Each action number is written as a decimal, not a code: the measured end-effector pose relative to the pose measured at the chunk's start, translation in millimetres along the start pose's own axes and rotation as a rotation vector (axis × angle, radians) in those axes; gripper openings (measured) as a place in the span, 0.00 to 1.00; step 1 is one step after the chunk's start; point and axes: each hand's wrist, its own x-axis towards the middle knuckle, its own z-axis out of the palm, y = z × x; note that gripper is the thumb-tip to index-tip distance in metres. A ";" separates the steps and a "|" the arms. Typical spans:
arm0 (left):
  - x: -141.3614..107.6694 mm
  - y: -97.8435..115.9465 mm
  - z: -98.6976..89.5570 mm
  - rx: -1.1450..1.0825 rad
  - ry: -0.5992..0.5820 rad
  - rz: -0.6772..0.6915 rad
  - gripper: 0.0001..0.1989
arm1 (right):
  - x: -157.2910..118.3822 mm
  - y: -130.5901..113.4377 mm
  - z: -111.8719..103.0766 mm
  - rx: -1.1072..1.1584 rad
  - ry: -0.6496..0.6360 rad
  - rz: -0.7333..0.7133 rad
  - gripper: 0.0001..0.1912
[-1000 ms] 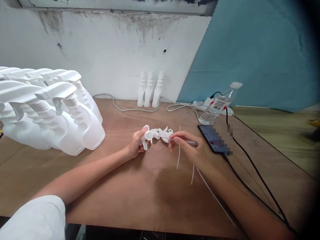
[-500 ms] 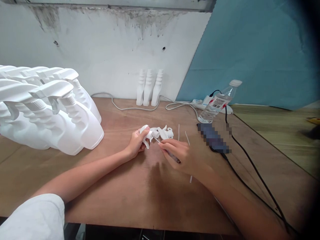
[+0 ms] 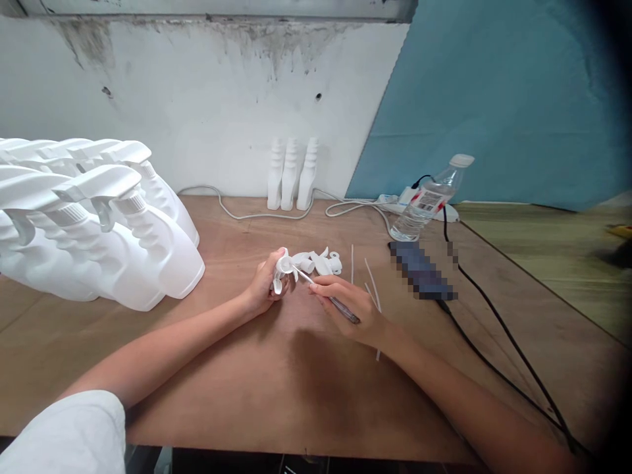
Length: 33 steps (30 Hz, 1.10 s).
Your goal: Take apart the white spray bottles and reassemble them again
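Note:
My left hand is closed around a white trigger spray head, its round opening turned toward me. Pinched in my right hand is a thin screwdriver with a metal shaft and a see-through handle. Its tip meets the spray head near the opening; whether it is inside I cannot tell. More white spray heads lie on the table just behind, partly overlapping in view. Thin white tubes lie to their right, some near my right hand.
White spray bottles stand grouped at the left. Three slim white bottles line the wall. A tilted water bottle, a power strip and a blurred-out phone are at the right. Black cables cross the brown table.
The spray head in my left hand has turned so that its opening faces me, and moved slightly left. The screwdriver tip has shifted left with it.

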 end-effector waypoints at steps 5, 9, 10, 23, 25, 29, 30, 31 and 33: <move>1.5 -3.9 -0.2 0.020 -0.072 0.036 0.27 | 4.4 -4.2 -6.5 0.337 0.054 0.243 0.07; 4.3 -5.0 -2.8 -0.013 -0.139 0.014 0.28 | 4.4 -0.4 -5.3 0.635 0.125 0.439 0.05; 4.5 -4.4 -3.4 -0.024 -0.153 0.002 0.28 | 4.0 1.5 -4.2 0.694 0.139 0.467 0.05; 3.8 -1.8 -6.3 -0.025 -0.260 -0.091 0.28 | 5.0 3.7 5.4 1.032 0.227 0.608 0.04; 3.2 -1.1 -5.9 -0.019 -0.252 -0.087 0.27 | 4.9 4.0 5.3 1.018 0.235 0.608 0.04; 0.7 0.3 -2.8 0.008 -0.217 -0.102 0.27 | 4.8 4.2 5.2 0.971 0.222 0.608 0.05; 0.2 0.5 -1.9 0.011 -0.207 -0.106 0.28 | 4.8 4.3 5.2 0.958 0.216 0.613 0.05; -0.2 0.7 -1.1 0.010 -0.199 -0.104 0.28 | 5.0 4.3 5.0 0.950 0.215 0.619 0.05; -0.2 0.7 -0.2 0.004 -0.197 -0.093 0.28 | 5.3 4.5 4.1 0.950 0.223 0.628 0.05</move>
